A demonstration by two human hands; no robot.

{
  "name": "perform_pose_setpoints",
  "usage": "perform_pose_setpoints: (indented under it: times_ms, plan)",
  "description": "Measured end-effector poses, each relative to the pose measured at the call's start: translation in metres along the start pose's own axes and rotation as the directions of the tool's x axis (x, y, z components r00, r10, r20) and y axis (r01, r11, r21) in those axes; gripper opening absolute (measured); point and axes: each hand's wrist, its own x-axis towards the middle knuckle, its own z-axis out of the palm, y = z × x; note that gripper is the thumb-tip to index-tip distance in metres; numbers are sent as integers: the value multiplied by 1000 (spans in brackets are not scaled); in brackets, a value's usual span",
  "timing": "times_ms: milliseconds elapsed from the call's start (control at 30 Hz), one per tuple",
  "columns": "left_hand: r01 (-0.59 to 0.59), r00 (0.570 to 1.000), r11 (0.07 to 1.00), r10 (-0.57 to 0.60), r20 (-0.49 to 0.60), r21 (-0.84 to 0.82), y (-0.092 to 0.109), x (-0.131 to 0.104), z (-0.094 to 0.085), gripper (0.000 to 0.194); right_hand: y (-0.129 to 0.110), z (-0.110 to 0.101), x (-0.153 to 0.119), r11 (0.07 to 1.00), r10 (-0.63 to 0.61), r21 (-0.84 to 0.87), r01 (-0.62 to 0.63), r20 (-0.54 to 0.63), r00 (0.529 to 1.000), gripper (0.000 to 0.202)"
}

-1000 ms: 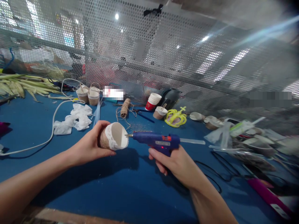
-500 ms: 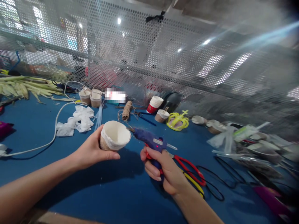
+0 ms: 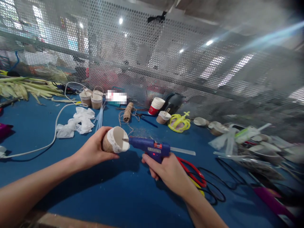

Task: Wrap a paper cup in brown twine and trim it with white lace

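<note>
My left hand is wrapped around a paper cup with a brown burlap-like body and white lace round its rim. The cup tilts so that its mouth faces right. In my right hand is a blue hot glue gun, gripped by its handle. A clear glue stick pokes out of its back, and a small red light glows on its side. The gun's metal nozzle is at the cup's mouth, over the inside wall; whether it touches cannot be made out.
White lace pieces, clear glue sticks and a twine spool lie beyond my hands. Wrapped cups stand at the back. A yellow crown-shaped piece, red-handled scissors and black cable are at right. Perforated metal panel behind.
The glue gun has turned level and moved left, its nozzle now at the cup's mouth. My left hand has tipped the cup further toward the right.
</note>
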Motion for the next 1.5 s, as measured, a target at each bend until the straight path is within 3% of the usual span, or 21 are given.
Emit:
perform_pose_setpoints:
  times_ms: [167, 333, 700, 1200, 1500]
  plan:
    - [-10, 996, 999, 6, 88, 43, 1, 0, -4, 65, 2, -17, 1, 991, -135, -6, 135, 34, 990, 33]
    - [60, 982, 998, -56, 179, -16, 3, 1, -7, 70, 2, -22, 2, 989, -115, -94, 112, -24, 993, 30]
    - [99, 973, 994, -88, 212, -38, 5, 1, -8, 72, -1, -17, 3, 957, -193, -229, 178, -48, 980, 33]
    - [38, 986, 999, -41, 165, 17, 6, 0, -10, 68, -1, -20, 0, 967, -161, -203, 153, -24, 987, 33]
    - [-21, 977, 997, 6, 214, 68, 6, -1, -11, 69, 5, -21, 6, 992, -127, 5, 127, 40, 991, 30]
